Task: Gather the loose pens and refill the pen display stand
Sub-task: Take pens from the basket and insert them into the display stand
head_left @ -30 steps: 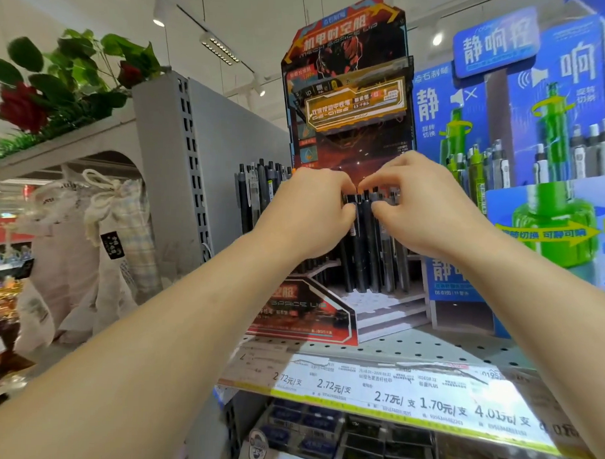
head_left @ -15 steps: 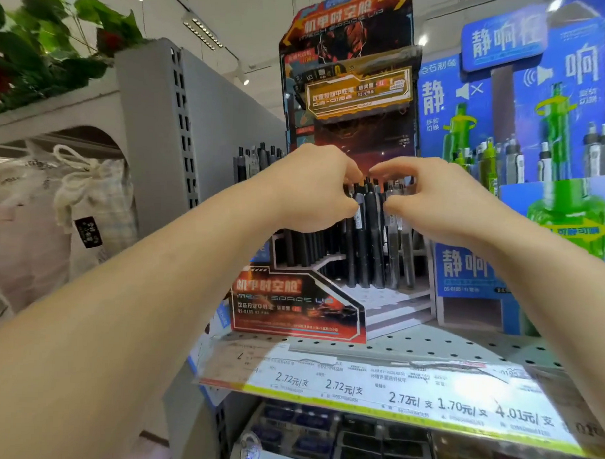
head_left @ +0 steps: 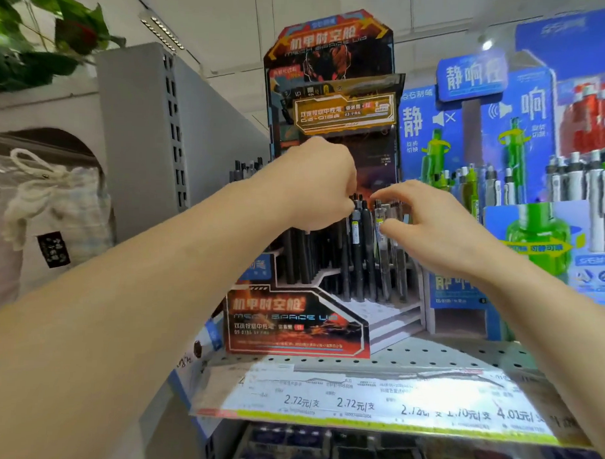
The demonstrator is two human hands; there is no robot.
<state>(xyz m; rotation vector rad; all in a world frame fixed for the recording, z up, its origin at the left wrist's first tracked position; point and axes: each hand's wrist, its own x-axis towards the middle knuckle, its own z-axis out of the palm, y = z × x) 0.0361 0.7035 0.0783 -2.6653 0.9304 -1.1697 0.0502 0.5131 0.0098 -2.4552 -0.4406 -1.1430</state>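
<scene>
A shopworker's left hand [head_left: 316, 185] pinches black pens [head_left: 357, 231] upright in the display stand [head_left: 298, 318], right hand [head_left: 428, 227] spread open, steadying neighbouring pens

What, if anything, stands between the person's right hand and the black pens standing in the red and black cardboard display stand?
Nothing visible does. The right hand is at the tops of the black pens in the red and black cardboard display stand, with no object between them.

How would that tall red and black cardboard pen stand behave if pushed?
The tall red and black cardboard pen stand looks light and top-heavy, so it would probably tip or slide on the perforated metal shelf. Its upright black pens may steady its base slightly.
</scene>
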